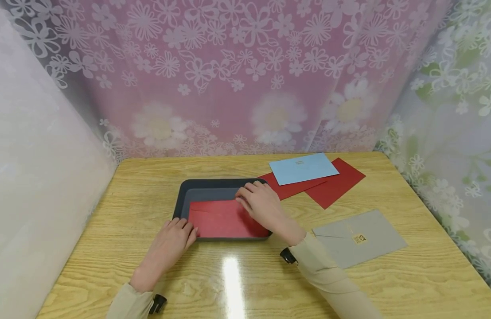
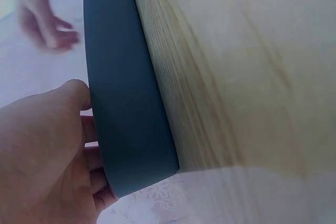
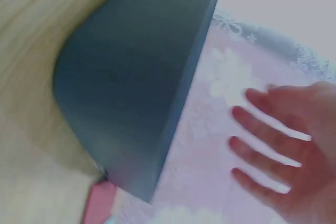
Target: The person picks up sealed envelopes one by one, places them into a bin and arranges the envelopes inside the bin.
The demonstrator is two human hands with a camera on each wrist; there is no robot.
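A red envelope (image 1: 225,219) lies in a dark grey rectangular tray (image 1: 219,183), flap fold at its left end. My left hand (image 1: 169,239) rests at the tray's front left corner, thumb beside the envelope's left end. From the left wrist, that hand's (image 2: 47,145) thumb tip meets the rim while the fingers pass behind the tray wall (image 2: 123,87), partly hidden. Over the tray's right side hovers my right hand (image 1: 263,206), fingers loosely bent. In the right wrist view this hand (image 3: 283,150) has spread fingers, apart from the tray wall (image 3: 126,77) and holding nothing.
Behind the tray to the right, a light blue envelope (image 1: 303,170) overlaps two red ones, a nearer one (image 1: 285,188) and a farther one (image 1: 335,186). A grey envelope (image 1: 361,239) lies on the wooden table (image 1: 142,177) near the right forearm. Flowered curtains (image 1: 229,88) enclose the table.
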